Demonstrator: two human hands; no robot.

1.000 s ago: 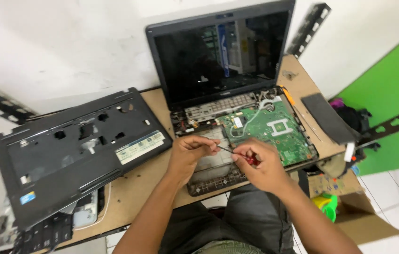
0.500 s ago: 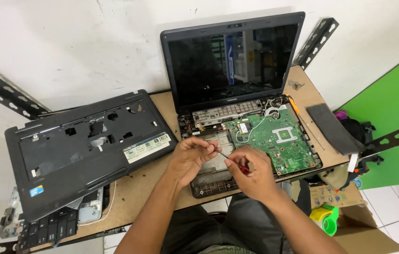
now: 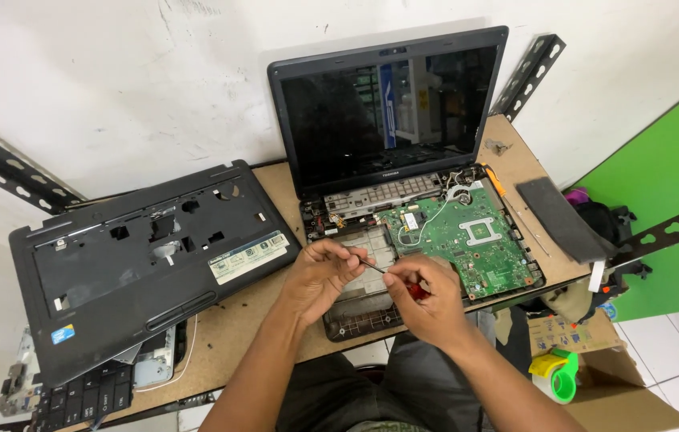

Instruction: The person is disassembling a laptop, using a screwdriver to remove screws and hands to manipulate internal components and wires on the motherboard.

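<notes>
An opened black laptop (image 3: pixel 391 112) stands at the back of the wooden table (image 3: pixel 251 320), its keyboard deck removed and the green motherboard (image 3: pixel 467 240) exposed. My right hand (image 3: pixel 427 298) grips a red-handled screwdriver (image 3: pixel 391 276) over the front of the open base. My left hand (image 3: pixel 323 272) pinches the thin metal shaft near its tip, just above the grey bay of the base (image 3: pixel 367 248). Both hands hover close together.
A detached black laptop palmrest cover (image 3: pixel 147 256) lies upside down at the left, over a loose keyboard (image 3: pixel 75 400) and other parts. A dark flat strip (image 3: pixel 563 220) lies at the right edge. Below it are a cardboard box (image 3: pixel 627 400) and a green tape dispenser (image 3: pixel 559 376). A green wall stands at right.
The view has shifted, so the laptop sits further right in frame. My hands stay together over the base, the left still on the screwdriver's shaft, the right on its handle.
</notes>
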